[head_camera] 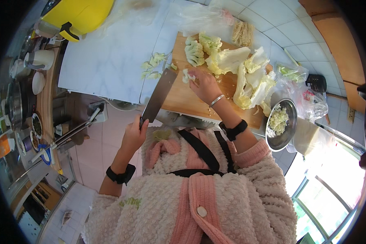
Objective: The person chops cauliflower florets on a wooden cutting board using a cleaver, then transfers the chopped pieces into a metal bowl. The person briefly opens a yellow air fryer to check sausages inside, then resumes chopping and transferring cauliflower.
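Note:
My left hand (132,134) grips the handle of a cleaver (160,96), whose broad blade points up toward the left edge of a wooden cutting board (183,97). Over the board, my right hand (206,87) pinches a small white cauliflower piece (187,75) between its fingers. Larger cauliflower florets (194,52) lie at the board's far left part. Pale cabbage leaves (251,76) are heaped on its right part, with small crumbs scattered nearby. Cut green-white pieces (154,64) rest on the white countertop (109,67), left of the board.
A steel bowl (282,125) with chopped vegetable stands right of the board. Beyond it are plastic bags (312,102) and a black-lidded jar (316,83). A bundle of dried noodle-like strands (243,33) lies behind the board. A yellow appliance (79,15) stands at the far left.

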Demonstrator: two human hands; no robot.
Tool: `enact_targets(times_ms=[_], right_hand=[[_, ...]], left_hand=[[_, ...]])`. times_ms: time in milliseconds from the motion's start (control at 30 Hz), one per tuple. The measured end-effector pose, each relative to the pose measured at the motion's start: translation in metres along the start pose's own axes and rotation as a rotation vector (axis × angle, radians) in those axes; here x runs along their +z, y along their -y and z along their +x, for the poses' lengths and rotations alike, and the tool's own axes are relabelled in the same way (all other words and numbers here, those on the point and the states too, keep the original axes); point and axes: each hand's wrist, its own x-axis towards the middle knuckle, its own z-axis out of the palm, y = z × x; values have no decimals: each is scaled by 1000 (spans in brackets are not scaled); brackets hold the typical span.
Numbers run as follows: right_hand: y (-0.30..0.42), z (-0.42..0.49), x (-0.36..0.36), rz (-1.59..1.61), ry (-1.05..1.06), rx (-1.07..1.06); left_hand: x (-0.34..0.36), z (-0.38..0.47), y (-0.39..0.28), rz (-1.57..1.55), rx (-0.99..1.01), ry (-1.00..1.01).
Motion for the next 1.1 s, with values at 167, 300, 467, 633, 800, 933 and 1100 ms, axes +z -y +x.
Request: enact_targets(times_ms=[167,300,467,633,800,933,1100], right_hand=[[-9,4,1,33,148,-143],[-4,-4,-2,63,118,-13],[6,-8,-3,-71,39,-89],[6,-9,6,-80,22,-62],[2,-10,8,-36,65,-15],[1,-9,10,-23,36,-61],[5,-8,4,-106,38,-147]], left_hand=[[5,2,-1,-48,-13,-29],[15,6,-6,10,20,-27],[19,13,-10,77,78,11],[17,17,-12,103,58,45],[19,18,-19,160,13,79],[27,19,-35,248,-53,114],[29,32,-46,268,-79,140]])
